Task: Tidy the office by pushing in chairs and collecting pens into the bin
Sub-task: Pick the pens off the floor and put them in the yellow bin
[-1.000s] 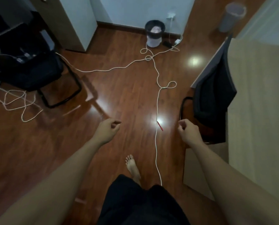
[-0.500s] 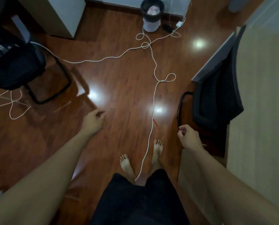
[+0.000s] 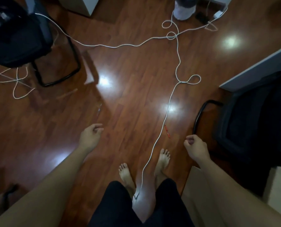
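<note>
A red pen (image 3: 167, 131) lies on the wooden floor beside a white cable (image 3: 177, 63), just ahead of my right foot. My left hand (image 3: 90, 136) hangs over the floor to the pen's left, fingers loosely curled around nothing. To the pen's right, my right hand (image 3: 195, 146) is curled into a loose fist, also holding nothing. A black chair (image 3: 244, 122) stands at the right, tucked against a desk. Another black chair (image 3: 17, 38) stands at the upper left. The bin (image 3: 184, 9) is at the top edge, only its lower part visible.
The white cable runs in loops from between my feet to a plug at the top right (image 3: 218, 13). More cable (image 3: 13, 79) lies tangled under the left chair. A cabinet corner (image 3: 85, 5) is at the top. A light desk surface (image 3: 280, 177) fills the right side.
The view has moved forward and tilted down: bin and chairs slid toward the frame edges, and the pen now lies close to my feet. Both hands stay curled and hold nothing.
</note>
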A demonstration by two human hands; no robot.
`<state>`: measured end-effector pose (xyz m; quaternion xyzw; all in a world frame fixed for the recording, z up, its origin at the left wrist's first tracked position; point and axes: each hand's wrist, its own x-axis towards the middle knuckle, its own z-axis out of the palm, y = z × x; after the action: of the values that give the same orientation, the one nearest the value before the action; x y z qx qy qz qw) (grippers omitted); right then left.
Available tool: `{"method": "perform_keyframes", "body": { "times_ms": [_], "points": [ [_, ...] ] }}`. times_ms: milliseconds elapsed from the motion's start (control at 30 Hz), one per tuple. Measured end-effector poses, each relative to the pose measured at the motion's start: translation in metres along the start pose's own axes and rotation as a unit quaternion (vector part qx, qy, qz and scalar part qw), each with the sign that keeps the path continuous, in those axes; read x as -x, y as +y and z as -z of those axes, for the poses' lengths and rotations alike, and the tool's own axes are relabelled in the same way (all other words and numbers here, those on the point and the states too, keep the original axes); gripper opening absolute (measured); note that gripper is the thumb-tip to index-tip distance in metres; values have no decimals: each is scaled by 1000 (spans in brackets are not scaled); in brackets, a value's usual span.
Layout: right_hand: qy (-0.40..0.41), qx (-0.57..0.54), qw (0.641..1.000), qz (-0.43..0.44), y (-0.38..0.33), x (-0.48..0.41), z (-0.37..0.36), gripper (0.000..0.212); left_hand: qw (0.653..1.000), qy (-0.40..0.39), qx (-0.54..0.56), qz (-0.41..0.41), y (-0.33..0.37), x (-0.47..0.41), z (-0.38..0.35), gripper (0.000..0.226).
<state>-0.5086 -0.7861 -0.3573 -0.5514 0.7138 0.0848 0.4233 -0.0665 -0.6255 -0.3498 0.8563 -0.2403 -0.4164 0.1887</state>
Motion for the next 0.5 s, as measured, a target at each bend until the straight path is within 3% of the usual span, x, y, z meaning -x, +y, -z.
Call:
{"method": "perform_keyframes", "body": {
  "times_ms": [267,500],
  "points": [
    [-1,9,1000,-10,46,-139,-108,33,999,-33,4,9,-100,-141,-93,22],
    [-3,-11,1000,-26,96,-308,-241,36,998,-54,-26,-13,-165,-283,-207,41]
  ]
}}
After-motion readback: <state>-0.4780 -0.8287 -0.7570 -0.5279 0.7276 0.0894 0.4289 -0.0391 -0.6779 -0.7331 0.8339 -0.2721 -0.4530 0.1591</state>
